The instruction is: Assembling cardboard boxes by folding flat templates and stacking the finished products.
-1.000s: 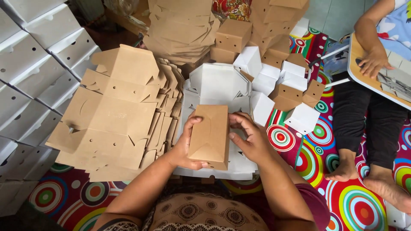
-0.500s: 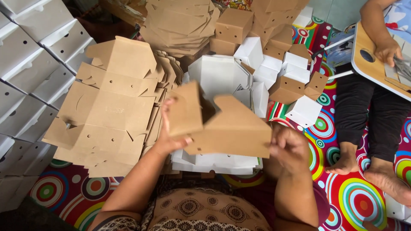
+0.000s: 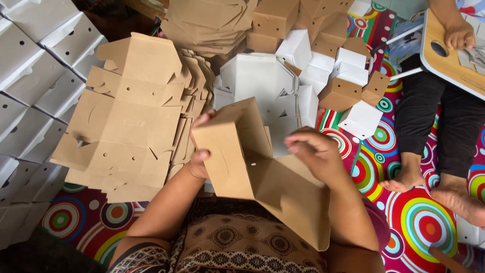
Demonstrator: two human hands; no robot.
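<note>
The brown carton (image 3: 262,182) is held in the air above the lap, near the bottom edge of the mat (image 3: 404,222), and it is half opened: one panel stands up on the left and a long flap goes down to the right. It is plain kraft card with small round holes and cut slots, stiff but thin. The left hand (image 3: 199,151) is closed on the upright panel, thumb in front and fingers behind its edge. The right hand (image 3: 316,151) lies with bent fingers on the top fold of the carton, pressing it. I think a fold may go the wrong way or a slot may tear if the right hand pushes too hard, because the card is thin at the cuts. To the left lies a stack of flat blanks (image 3: 126,121), beside it white boxes (image 3: 35,76) in rows. Behind are folded boxes (image 3: 328,55), and at the right edge another person's legs (image 3: 439,126).
</note>
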